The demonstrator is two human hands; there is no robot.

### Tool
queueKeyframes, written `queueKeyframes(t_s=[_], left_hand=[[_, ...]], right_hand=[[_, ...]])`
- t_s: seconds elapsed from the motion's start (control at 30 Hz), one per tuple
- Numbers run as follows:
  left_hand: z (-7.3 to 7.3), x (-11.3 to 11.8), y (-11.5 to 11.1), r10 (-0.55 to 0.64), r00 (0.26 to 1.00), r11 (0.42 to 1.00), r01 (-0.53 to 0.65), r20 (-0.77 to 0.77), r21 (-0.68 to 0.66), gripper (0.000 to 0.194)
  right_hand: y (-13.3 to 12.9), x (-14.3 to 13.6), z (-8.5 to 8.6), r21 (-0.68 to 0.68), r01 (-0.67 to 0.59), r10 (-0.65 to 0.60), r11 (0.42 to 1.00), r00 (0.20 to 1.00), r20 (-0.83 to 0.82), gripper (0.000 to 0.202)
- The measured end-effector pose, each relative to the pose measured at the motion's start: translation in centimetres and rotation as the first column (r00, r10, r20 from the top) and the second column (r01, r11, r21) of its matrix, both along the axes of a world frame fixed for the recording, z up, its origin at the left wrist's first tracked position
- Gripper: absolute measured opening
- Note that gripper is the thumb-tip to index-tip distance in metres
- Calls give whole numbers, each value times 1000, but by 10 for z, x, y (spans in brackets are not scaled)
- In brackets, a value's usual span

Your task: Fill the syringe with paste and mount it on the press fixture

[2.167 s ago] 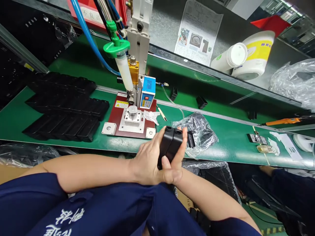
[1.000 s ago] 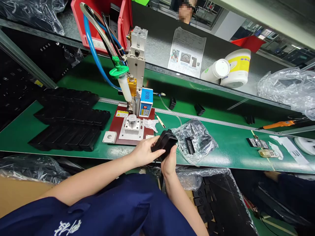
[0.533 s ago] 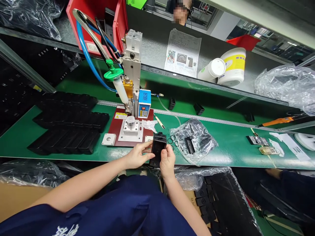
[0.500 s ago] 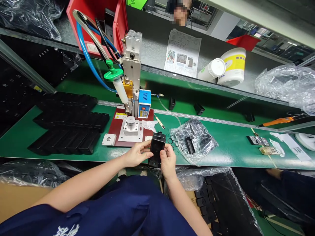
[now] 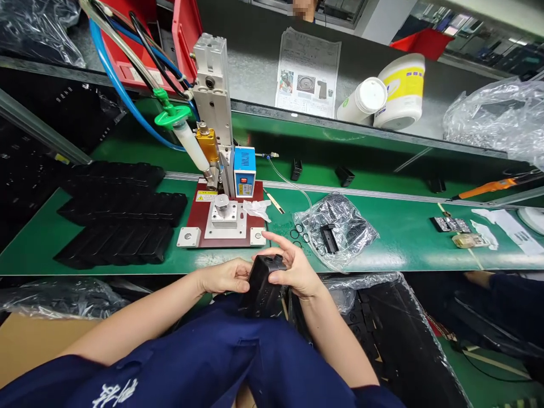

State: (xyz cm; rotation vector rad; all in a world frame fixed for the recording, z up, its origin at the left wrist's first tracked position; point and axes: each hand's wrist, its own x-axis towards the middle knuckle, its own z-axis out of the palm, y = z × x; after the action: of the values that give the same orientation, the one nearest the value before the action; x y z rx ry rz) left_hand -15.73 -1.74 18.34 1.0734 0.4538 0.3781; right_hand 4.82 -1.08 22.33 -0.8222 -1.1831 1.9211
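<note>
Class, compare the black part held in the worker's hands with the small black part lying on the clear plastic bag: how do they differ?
The held black part is larger; the small black part is much smaller. The held one is lifted off the bench, gripped by the left hand and right hand; the small one lies untouched on the plastic bag. The held one hangs over the person's lap, the small one over the green bench. Both are black.
</note>
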Motion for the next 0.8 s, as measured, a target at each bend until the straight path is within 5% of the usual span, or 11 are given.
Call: queueKeyframes(t_s=[0.23,0.43,0.63,0.8], left_hand=[[-15,5,-14,3,998,983,8,59,-185,52],[-38,14,-4,193,956,895,-79,221,-440,51],[-56,11,11,547,815,724,-347,191,-596,34],[-65,5,6,674,733,560,-426,91,-710,30]], right_hand=[[-14,-1,-7,-103,67,-64,992,997,36,56],[15,-2,-25,-212,153,-142,965,988,66,67],[22,14,-43,-272,287,-289,919,957,36,51],[10,25,-61,-368,320,-320,873,945,64,43]])
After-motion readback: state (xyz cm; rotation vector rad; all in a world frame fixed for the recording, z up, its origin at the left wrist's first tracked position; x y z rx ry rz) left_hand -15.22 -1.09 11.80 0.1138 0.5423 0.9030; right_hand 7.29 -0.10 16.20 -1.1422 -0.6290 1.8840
